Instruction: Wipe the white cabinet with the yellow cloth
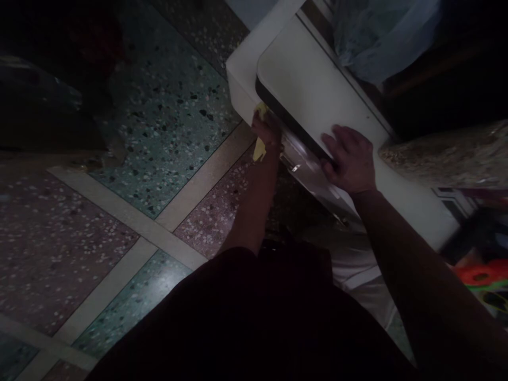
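A white appliance (pixel 317 90) with a flat lid and a dark rim stands at the upper middle. My left hand (pixel 266 129) is closed on a yellow cloth (pixel 259 150) and presses it against the appliance's front corner, below the dark rim. My right hand (pixel 351 159) lies on the lid's front edge with fingers stretched over it, and the thumb curls under the rim. A shiny clear part (pixel 305 166) shows below the lid between my two hands.
Terrazzo floor (pixel 159 137) in green and pink squares with pale strips fills the left. A plastic bag (pixel 377 37) sits behind the appliance. A speckled counter edge (pixel 448 153) is at the right, with orange and green things (pixel 482 278) below it.
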`<action>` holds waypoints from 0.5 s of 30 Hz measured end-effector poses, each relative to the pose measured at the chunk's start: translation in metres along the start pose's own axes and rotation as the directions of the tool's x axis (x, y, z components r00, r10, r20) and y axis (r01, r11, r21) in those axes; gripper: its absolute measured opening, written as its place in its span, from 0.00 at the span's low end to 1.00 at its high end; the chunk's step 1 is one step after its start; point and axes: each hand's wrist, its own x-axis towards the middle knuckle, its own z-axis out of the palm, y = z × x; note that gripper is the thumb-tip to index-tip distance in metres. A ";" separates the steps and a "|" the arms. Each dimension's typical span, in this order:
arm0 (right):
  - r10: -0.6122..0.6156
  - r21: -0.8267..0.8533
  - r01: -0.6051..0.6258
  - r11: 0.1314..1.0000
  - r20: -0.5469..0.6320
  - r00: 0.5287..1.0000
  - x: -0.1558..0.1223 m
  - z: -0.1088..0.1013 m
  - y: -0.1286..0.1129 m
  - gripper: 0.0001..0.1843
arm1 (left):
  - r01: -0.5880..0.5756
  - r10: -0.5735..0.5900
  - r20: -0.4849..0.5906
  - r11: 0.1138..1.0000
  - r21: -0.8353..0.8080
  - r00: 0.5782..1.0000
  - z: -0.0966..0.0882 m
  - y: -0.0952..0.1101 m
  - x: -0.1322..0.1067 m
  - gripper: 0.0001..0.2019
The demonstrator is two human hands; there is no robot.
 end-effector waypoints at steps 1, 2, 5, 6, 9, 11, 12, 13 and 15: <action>0.004 -0.014 -0.004 1.000 0.004 1.000 0.000 0.000 0.000 0.31 | 0.020 -0.020 -0.018 1.000 0.002 1.000 0.006 -0.001 -0.014 0.19; 0.009 -0.026 -0.009 1.000 0.008 1.000 -0.001 0.000 0.001 0.31 | 0.022 -0.022 -0.017 1.000 -0.002 1.000 0.013 -0.004 -0.031 0.19; 0.006 -0.046 -0.007 0.999 -0.006 1.000 -0.002 0.001 0.002 0.31 | -0.032 0.035 0.060 0.998 -0.051 0.998 0.028 -0.026 -0.086 0.21; 0.003 -0.047 -0.004 0.999 -0.015 1.000 -0.002 0.001 0.002 0.31 | -0.048 0.053 0.089 0.997 -0.062 0.995 0.031 -0.034 -0.102 0.22; 0.017 -0.016 -0.017 1.000 -0.009 1.000 -0.002 0.001 0.002 0.31 | -0.077 0.085 0.143 0.995 -0.060 0.986 0.036 -0.051 -0.127 0.21; 0.026 0.004 -0.026 1.000 0.004 1.000 -0.002 0.001 0.001 0.31 | -0.085 0.092 0.138 0.995 -0.053 0.986 0.036 -0.052 -0.122 0.19; 0.025 0.003 -0.025 1.000 0.008 1.000 -0.002 0.001 0.001 0.31 | -0.084 0.090 0.128 0.995 -0.049 0.988 0.034 -0.048 -0.112 0.17; 0.022 -0.004 -0.022 1.000 0.003 1.000 -0.001 0.001 0.001 0.31 | -0.083 0.087 0.118 0.996 -0.046 0.989 0.030 -0.042 -0.098 0.17; 0.018 -0.022 -0.018 1.000 -0.001 1.000 -0.001 0.000 0.001 0.31 | -0.099 0.104 0.115 0.994 -0.043 0.988 0.019 -0.022 -0.058 0.17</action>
